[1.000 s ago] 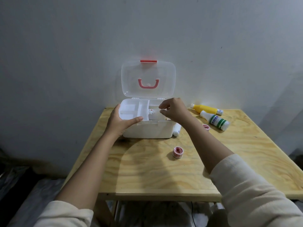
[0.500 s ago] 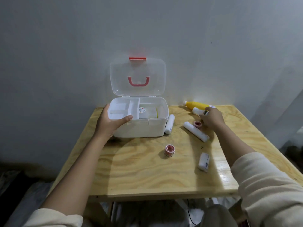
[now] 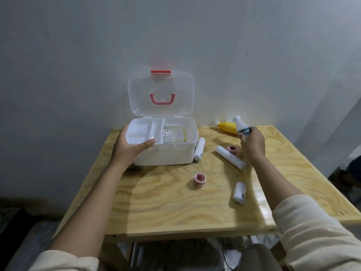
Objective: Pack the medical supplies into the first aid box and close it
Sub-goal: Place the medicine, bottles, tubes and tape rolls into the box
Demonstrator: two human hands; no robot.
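Note:
The white first aid box (image 3: 166, 153) stands open on the wooden table (image 3: 166, 208), its clear lid (image 3: 161, 92) upright against the wall. A white bottle with a round label lies inside the box's right compartment. My left hand (image 3: 129, 146) grips the box's front left corner, thumb over the rim. My right hand (image 3: 252, 143) holds a white bottle with a green label (image 3: 241, 127), lifted off the table to the right of the box. A yellow bottle (image 3: 226, 127) lies behind it.
Three white bandage rolls lie on the table: one against the box's right side (image 3: 199, 149), one diagonal (image 3: 230, 157), one nearer me (image 3: 239, 192). Two pink tape rolls lie there too, one (image 3: 199, 178) in front of the box, the other (image 3: 232, 149) by my right hand.
My right hand left the box, reached right to the green-labelled bottle and has lifted it. My left hand stays on the box. The camera view shifted right.

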